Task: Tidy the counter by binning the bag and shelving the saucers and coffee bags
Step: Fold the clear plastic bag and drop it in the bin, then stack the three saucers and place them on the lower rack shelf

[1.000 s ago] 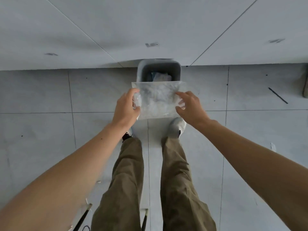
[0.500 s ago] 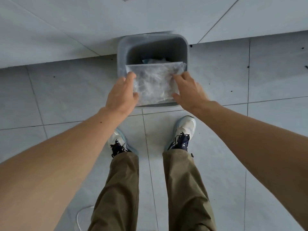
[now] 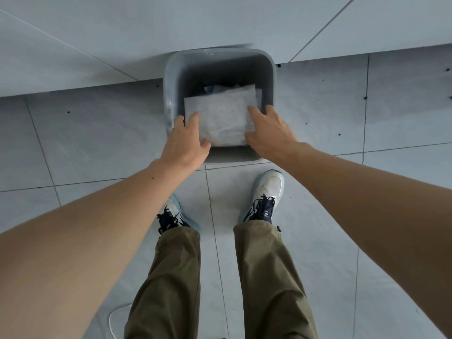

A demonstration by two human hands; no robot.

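Note:
A flat, clear crinkled plastic bag (image 3: 222, 118) lies inside the grey square bin (image 3: 269, 77) on the floor, lower than my hands and resting on other rubbish. My left hand (image 3: 187, 143) hovers over the bin's near left rim with its fingers spread, overlapping the bag's left edge. My right hand (image 3: 267, 132) hovers over the near right rim, fingers also apart, by the bag's right edge. Neither hand visibly grips the bag. No saucers or coffee bags are in view.
The bin stands against a pale tiled wall base (image 3: 97, 57) on a grey tiled floor. My feet in white shoes (image 3: 269, 189) stand just short of the bin. A white cable (image 3: 112, 324) loops on the floor near my left leg.
The bag has gone from being held above the bin by both hands to lying down inside it. My fingers have spread off it, and I have leaned closer over the bin.

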